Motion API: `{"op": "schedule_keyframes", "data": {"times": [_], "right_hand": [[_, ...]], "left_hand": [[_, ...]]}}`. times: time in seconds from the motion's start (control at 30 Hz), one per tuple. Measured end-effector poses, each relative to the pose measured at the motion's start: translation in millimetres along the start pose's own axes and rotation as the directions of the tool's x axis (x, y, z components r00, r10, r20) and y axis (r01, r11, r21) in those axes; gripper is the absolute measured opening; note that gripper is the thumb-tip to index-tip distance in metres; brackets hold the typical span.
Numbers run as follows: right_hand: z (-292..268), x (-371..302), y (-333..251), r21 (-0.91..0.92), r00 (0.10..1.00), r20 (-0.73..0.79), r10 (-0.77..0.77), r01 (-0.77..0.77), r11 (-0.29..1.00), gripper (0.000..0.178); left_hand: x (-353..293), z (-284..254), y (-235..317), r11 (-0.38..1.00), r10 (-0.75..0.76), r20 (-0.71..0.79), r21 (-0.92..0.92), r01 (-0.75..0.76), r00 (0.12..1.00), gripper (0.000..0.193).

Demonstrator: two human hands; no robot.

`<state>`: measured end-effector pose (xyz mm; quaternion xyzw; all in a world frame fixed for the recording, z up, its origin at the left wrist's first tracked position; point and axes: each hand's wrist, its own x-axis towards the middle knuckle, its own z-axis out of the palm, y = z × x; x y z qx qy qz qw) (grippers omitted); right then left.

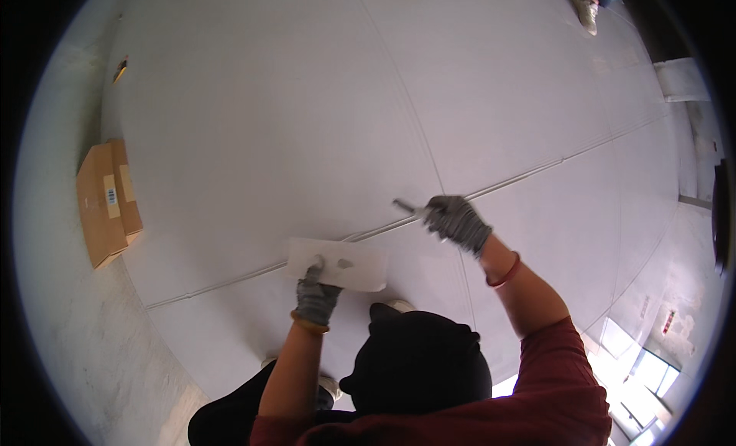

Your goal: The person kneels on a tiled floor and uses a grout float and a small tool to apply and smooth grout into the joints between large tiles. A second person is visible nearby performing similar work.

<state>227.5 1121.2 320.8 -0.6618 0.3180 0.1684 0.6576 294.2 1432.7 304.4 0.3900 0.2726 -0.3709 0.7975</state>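
My left hand [316, 293], in a grey glove, grips the near edge of a flat white board [337, 263] that carries two small grey blobs of filler. My right hand [458, 220], also in a grey glove, is closed on the handle of a narrow metal putty knife [406, 208]. The blade points left and sits on or just above a long seam [537, 172] between large white panels. The board lies over the same seam, left of the knife. A dark cap [418, 362] and a red sleeve fill the lower middle.
Two flat cardboard boxes [107, 201] lie at the left edge of the white panelled surface [307, 101], on bare grey concrete. Another person's shoe [587, 11] shows at the top right. A white sheet [681, 80] lies at the right edge. Light shoes [399, 304] stand below the board.
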Motion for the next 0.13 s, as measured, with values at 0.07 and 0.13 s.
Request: {"op": "schedule_keyframes", "data": {"times": [0.07, 0.13], "right_hand": [[44, -9, -23, -0.194, 0.991, 0.131, -0.038, 0.063, 0.979, 0.035], [77, -13, -38, -0.55, 0.985, 0.142, -0.096, 0.159, 0.82, 0.037]], "left_hand": [[0, 5, -4, 1.0, 0.024, -0.019, -0.01, -0.025, 1.0, 0.058], [-1, 5, -1, 0.994, 0.076, -0.048, 0.076, -0.072, 0.996, 0.066]]}}
